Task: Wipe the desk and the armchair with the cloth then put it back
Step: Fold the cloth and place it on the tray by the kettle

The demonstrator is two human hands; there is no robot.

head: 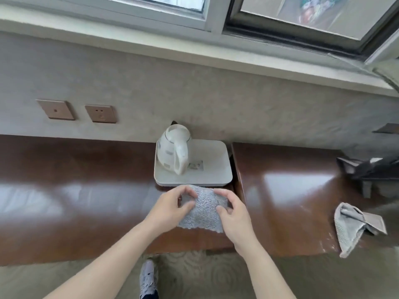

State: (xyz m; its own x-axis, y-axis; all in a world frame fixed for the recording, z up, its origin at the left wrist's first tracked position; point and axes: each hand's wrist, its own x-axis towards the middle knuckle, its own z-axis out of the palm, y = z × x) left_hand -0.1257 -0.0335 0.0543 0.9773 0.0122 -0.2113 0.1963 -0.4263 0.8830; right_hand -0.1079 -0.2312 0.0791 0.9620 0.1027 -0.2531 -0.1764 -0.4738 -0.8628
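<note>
A pale grey-blue textured cloth (204, 211) is held just above the dark brown glossy desk (86, 201), in front of the tray. My left hand (170, 207) pinches its left side with thumb and fingers. My right hand (234, 214) grips its right side the same way. The cloth's lower edge hangs free near the desk's front edge. No armchair is in view.
A white tray (216, 167) with a white electric kettle (173, 148) stands against the wall behind the cloth. A second grey cloth (354, 225) lies crumpled at the right. A dark object (371, 169) sits at the far right. Two wall plates (100, 114) are at the left.
</note>
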